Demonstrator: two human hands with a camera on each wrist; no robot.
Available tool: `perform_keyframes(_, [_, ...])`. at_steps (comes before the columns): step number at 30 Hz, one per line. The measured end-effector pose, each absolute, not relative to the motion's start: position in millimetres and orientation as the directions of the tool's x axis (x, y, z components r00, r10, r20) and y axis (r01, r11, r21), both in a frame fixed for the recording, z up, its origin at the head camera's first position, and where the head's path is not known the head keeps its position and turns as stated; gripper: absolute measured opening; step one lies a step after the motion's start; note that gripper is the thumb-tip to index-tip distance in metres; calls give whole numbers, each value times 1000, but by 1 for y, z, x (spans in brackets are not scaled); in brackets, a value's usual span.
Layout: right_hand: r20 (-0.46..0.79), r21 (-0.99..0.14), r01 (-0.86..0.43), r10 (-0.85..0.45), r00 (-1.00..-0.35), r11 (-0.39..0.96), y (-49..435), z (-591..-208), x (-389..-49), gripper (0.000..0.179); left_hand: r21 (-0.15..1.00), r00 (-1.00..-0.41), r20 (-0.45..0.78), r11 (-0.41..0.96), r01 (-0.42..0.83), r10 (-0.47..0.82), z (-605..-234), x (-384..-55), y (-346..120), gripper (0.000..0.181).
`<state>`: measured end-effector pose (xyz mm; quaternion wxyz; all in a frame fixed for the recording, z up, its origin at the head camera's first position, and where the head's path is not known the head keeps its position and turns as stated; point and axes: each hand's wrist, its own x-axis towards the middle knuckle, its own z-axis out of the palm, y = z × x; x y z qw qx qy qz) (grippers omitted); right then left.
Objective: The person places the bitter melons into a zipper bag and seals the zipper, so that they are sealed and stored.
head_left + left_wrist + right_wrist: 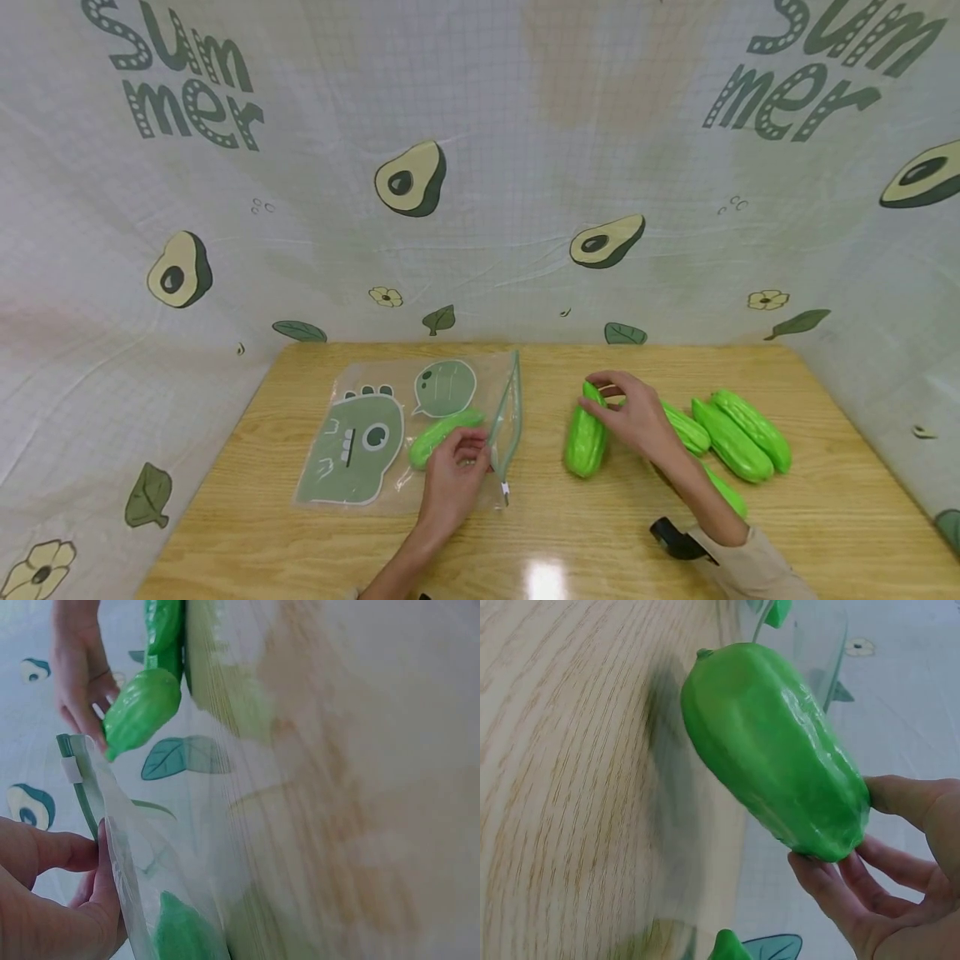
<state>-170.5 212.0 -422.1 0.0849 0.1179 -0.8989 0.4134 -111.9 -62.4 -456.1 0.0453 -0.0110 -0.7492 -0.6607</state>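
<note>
On the counter (600,533), head view: clear bag (352,475) with green monster print lies at left, mouth facing right, slider (505,490) at near corner. Bagged gourd (433,440) sits inside, close to the mouth. Left hand (453,475) has its grip pinching the bag's mouth edge, seemingly to keep the opening parted. Right hand (633,417) is right of the bag, grip pinching the held gourd (585,446) by its far end, probably to leave the rest of the body free. Spare gourds (731,442) lie at right, presumably put there for easy reach by that hand.

Left wrist view: thumb and finger meet on the bag's film by the mouth; bagged gourd shows dulled through it. Held gourd is just beyond.

Right wrist view: thumb one side, fingers the other, at one end of the held gourd; body looks clear of the counter. Glossy bright green, plump, oblong, lumpy lengthwise ridges, small nub (703,654) at the free end.
</note>
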Motion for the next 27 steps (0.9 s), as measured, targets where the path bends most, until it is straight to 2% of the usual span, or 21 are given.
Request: perform_keyframes(27, [198, -864, -161, 28, -980, 477, 196, -428, -178, 47, 986, -995, 92, 143, 85, -41, -456, -111, -61, 17])
